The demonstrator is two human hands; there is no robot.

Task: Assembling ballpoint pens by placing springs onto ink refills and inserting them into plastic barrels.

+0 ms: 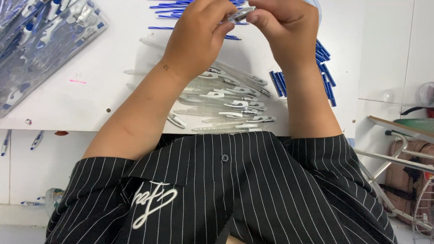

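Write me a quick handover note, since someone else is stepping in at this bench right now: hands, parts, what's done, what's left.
Left hand and right hand both pinch one clear pen piece between the fingertips, above the white table.
Clear pen barrels lie piled beneath the wrists; blue refills lie to the right and at the top edge.
A plastic bag of pens sits far left.
Left: the barrel pile and refills remain loose.
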